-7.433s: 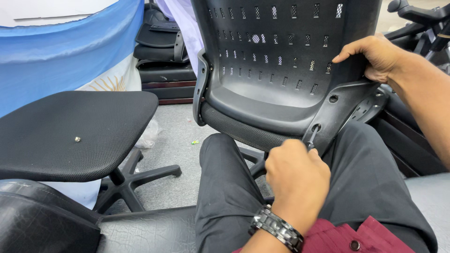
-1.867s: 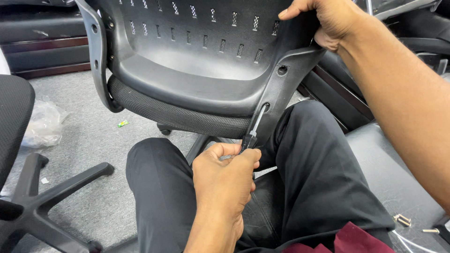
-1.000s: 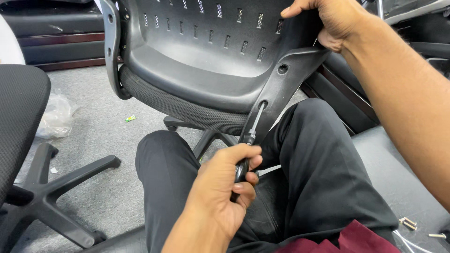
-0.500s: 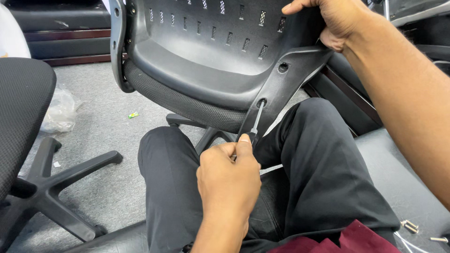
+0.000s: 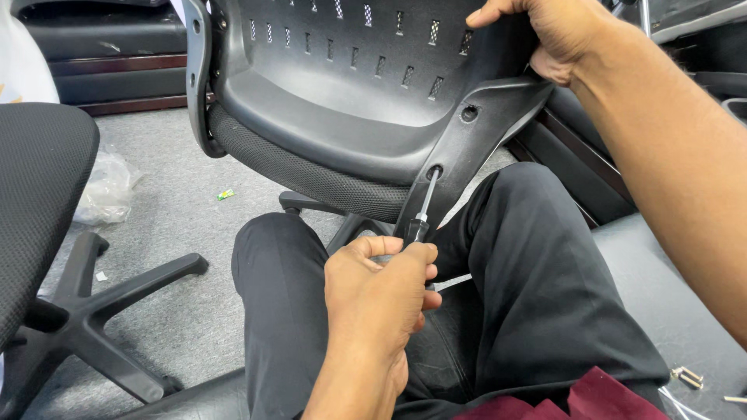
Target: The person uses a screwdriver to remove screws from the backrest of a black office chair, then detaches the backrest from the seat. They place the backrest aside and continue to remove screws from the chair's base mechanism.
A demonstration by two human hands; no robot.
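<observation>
A black plastic chair backrest (image 5: 342, 85) with slotted holes and a mesh-padded lower edge is tilted toward me over my lap. My left hand (image 5: 381, 292) grips the handle of a screwdriver (image 5: 422, 208) whose shaft goes into the lower screw hole of the black bracket (image 5: 475, 136) on the backrest. A second screw hole sits higher on that bracket. My right hand (image 5: 545, 35) grips the backrest's upper right edge, just above the bracket.
A second black mesh chair seat (image 5: 39, 202) with a star base (image 5: 93, 311) stands at the left. A crumpled plastic bag (image 5: 105, 187) and a small green scrap (image 5: 226, 194) lie on the grey carpet. Loose screws (image 5: 689, 377) rest on the black seat at the lower right.
My left hand has kept shifting its grip on the screwdriver handle, turning it in the lower hole. The right hand stays on the backrest. The view drifted slightly.
</observation>
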